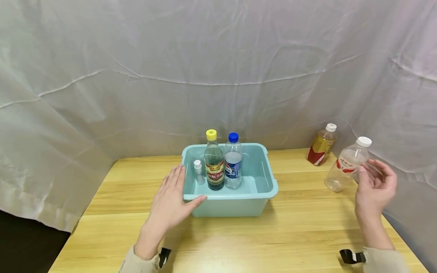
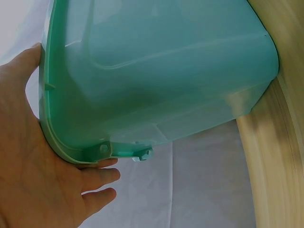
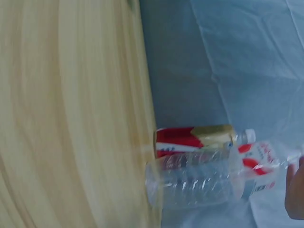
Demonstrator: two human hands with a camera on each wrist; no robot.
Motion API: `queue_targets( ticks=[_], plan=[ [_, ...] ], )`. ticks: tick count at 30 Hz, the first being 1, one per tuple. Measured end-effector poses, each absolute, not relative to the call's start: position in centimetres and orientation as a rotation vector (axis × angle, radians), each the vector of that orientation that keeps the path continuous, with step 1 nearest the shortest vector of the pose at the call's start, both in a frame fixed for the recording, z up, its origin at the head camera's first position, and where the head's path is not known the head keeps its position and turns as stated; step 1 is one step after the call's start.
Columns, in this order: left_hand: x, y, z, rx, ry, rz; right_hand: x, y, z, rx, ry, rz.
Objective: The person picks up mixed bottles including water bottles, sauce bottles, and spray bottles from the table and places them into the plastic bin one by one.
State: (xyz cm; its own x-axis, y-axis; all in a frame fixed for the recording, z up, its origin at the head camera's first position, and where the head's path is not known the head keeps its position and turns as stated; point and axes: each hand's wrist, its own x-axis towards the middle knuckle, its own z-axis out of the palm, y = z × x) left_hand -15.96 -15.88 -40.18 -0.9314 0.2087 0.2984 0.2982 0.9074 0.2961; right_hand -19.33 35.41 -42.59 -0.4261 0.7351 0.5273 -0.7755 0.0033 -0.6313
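Observation:
My left hand (image 1: 170,204) rests on the near left corner of a light teal plastic basin (image 1: 232,207), fingers extended along its left rim and thumb along the front rim. Inside the basin stand a small clear bottle with a white cap (image 1: 199,174), a dark glass bottle with a yellow cap (image 1: 215,170) and a blue-capped Pepsi bottle (image 1: 233,170). At the far right, my right hand (image 1: 375,185) is beside a clear plastic bottle (image 1: 346,165) with a white cap and red-and-white label. Its thumb and loosely bent fingers are at the bottle's right side; firm contact is unclear.
A gold-and-red labelled bottle (image 1: 321,146) with a white cap stands behind the clear bottle. The wooden table (image 1: 293,235) meets a grey cloth backdrop (image 1: 218,76) at the back and sides.

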Motion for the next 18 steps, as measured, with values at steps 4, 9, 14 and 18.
queue_targets(
  ticks=[4,9,14,18],
  plan=[
    [-15.9,-15.9,-40.1,-0.380,-2.814,-0.502,-19.6,36.5,-42.9,-0.084,-1.213,1.588],
    [-15.9,-15.9,-40.1,-0.380,-2.811,-0.494,-20.1,37.9,-43.5,-0.248,-1.502,1.399],
    [-15.9,-15.9,-40.0,-0.379,-2.816,-0.494,-20.8,39.2,-44.0,-0.327,-1.664,1.386],
    [-15.9,-15.9,-40.0,-0.377,-2.821,-0.495,-21.1,39.6,-44.1,-0.365,-1.768,1.417]
  ],
)
